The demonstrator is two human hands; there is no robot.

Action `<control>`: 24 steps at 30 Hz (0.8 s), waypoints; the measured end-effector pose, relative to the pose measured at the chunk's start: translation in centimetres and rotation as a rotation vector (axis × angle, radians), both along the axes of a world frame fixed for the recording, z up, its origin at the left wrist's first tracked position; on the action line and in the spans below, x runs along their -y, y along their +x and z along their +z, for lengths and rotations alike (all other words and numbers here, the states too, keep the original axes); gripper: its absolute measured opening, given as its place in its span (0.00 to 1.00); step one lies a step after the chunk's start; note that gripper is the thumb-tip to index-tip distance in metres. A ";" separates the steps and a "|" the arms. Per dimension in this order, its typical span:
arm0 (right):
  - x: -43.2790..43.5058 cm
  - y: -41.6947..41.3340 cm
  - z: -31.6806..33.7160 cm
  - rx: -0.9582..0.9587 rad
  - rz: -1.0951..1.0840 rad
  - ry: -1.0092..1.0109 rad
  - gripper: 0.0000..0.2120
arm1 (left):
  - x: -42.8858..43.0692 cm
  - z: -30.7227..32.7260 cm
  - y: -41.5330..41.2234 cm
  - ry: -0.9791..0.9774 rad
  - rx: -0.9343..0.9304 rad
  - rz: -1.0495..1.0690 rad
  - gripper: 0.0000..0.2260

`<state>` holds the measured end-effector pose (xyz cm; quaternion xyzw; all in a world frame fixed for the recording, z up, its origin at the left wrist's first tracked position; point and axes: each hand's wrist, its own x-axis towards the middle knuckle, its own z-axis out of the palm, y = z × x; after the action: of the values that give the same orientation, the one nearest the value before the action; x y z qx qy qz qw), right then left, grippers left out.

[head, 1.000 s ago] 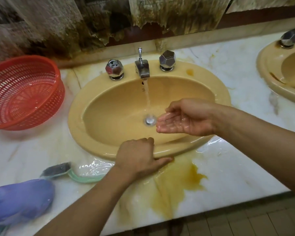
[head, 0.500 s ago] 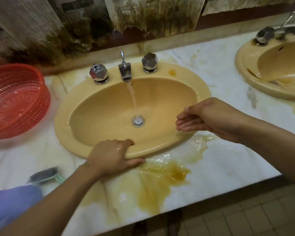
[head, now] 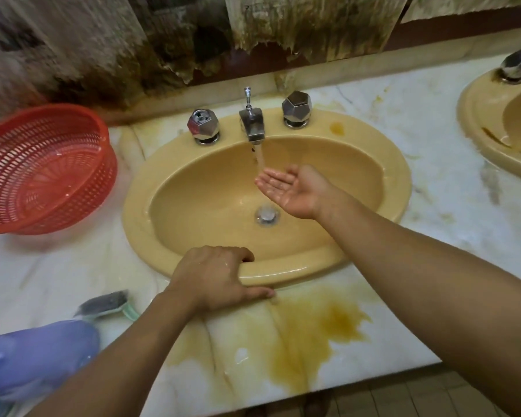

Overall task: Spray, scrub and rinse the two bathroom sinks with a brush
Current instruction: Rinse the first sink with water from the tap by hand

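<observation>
Head view: your right grip (head: 295, 189) is spread, palm up, cupped under the running tap (head: 251, 124) over the sink (head: 388, 182). Your left grip (head: 214, 278) curls over the near rim. The brush (head: 103, 303) lies on the worktop (head: 433, 296) just left of that grip. It is probably light, stiff and slippery when wet, so take it by the handle. There is open room to the right, and the basket (head: 42, 170) crowds the far left.

sink (head: 373, 164): mustard yellow
counter (head: 433, 224): white marble, veined, amber stain
basket (head: 42, 170): red lattice
taps (head: 297, 109): faceted chrome
brush (head: 104, 303): dark bristles, mint handle
bag (head: 33, 353): lilac
</observation>
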<state>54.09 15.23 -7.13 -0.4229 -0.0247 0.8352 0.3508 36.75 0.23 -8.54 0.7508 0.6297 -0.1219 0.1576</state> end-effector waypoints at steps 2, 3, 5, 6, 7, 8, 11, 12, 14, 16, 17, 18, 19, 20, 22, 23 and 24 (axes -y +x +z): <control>-1.0 -1.6 -0.8 -0.021 -0.045 -0.023 0.16 | -0.2 0.0 -0.3 -0.012 0.038 0.021 0.41; -1.4 -2.2 -1.2 -0.023 -0.059 -0.028 0.16 | -0.3 0.0 -0.4 -0.018 0.051 0.031 0.41; -1.8 -2.8 -1.5 -0.023 -0.051 -0.026 0.15 | -0.5 0.1 -0.5 -0.040 0.068 0.047 0.40; -1.8 -2.9 -1.4 -0.020 -0.024 -0.017 0.14 | -0.5 0.2 -0.5 -0.052 0.074 0.051 0.40; -1.6 -2.8 -1.0 -0.022 0.015 -0.004 0.14 | -0.5 0.2 -0.5 -0.061 0.081 0.054 0.40; -1.2 -2.5 -0.3 -0.030 0.060 0.008 0.13 | -0.6 0.2 -0.5 -0.069 0.088 0.058 0.40; 0.7 -1.2 2.8 -0.002 0.238 0.065 0.13 | -0.3 0.6 -0.2 -0.065 0.076 0.056 0.40; 1.5 -0.6 4.0 0.040 0.309 0.087 0.14 | -0.1 0.6 0.0 -0.051 0.059 0.052 0.40; 3.4 0.6 6.3 0.159 0.470 0.148 0.14 | 0.6 0.8 0.9 -0.003 0.020 0.057 0.39; 5.2 2.0 8.0 0.308 0.633 0.243 0.14 | 0.9 0.5 3.0 0.055 -0.017 0.080 0.39; 6.1 2.6 8.6 0.395 0.695 0.299 0.14 | 0.9 0.3 4.4 0.068 -0.021 0.094 0.39; 6.8 3.2 9.0 0.484 0.731 0.362 0.15 | 0.7 0.1 5.8 0.068 -0.017 0.106 0.40; 7.3 3.9 9.0 0.571 0.735 0.433 0.15 | 0.4 0.2 7.0 0.054 -0.004 0.115 0.40; 7.7 4.7 8.9 0.658 0.714 0.512 0.15 | -0.1 0.3 7.8 0.025 0.011 0.120 0.38; 8.2 6.5 8.2 0.846 0.646 0.694 0.13 | -0.8 0.8 8.0 -0.058 0.060 0.119 0.34; 8.4 7.5 7.8 0.945 0.608 0.772 0.12 | -1.0 1.3 7.5 -0.110 0.115 0.110 0.32; 8.7 8.6 7.0 1.038 0.559 0.816 0.10 | -1.1 1.8 6.7 -0.170 0.192 0.108 0.29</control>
<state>62.71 6.50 -0.15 -0.5785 -0.6060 0.5092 0.1970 43.44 1.37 -6.73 0.7079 0.6387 -0.0936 0.2866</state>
